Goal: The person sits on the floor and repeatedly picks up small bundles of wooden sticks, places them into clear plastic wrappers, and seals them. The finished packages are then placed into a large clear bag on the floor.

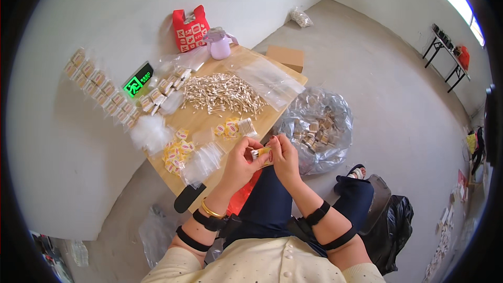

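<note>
Over the table's near edge, my left hand [244, 161] grips a small bundle of cotton swabs [255, 153], their white tips poking out at the left. A yellow label [266, 151] covers part of the bundle. My right hand [286, 159] pinches the bundle's right end; its fingers partly hide it. Just beyond my hands lie a short row of cotton swabs [247, 127] and a few yellow label cards [227, 129]. Left of them are a pile of yellow labels [178, 153] and a stack of clear plastic bags [202, 162].
A heap of loose cotton swabs [222, 91] covers the table's middle [246, 62]. Packed bundles [102, 88] stand in rows at the left. A lilac jug [219, 47] and red bag [190, 29] are at the back. A big clear bag [319, 131] of packs stands right of the table.
</note>
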A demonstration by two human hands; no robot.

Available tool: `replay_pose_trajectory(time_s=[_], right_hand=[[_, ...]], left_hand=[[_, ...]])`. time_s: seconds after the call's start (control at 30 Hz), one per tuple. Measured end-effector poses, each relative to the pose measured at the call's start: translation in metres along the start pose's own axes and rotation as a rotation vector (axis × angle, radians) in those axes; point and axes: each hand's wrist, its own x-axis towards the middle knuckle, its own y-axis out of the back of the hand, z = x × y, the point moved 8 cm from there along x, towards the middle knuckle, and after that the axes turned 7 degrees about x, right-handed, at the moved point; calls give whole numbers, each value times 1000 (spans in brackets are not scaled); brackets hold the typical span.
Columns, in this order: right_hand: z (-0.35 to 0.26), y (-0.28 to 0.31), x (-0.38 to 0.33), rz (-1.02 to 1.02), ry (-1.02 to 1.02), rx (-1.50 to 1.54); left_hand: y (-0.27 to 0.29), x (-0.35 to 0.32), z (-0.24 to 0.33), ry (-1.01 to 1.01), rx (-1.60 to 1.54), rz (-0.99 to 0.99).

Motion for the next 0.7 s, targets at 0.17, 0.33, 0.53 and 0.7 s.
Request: replay_pose_trajectory(time_s=[0.17,0.33,0.53,0.7], right_hand=[[12,14,-3,46,64,-87],[20,15,-1,45,6,-43],[30,16,2,23,-31,-114],[56,39,16,87,-103,49]], left_hand=[[-1,3,3,62,71,27],[7,9,11,-114,364,116],[11,18,-25,81,13,210],[65,46,-76,111,-60,477]])
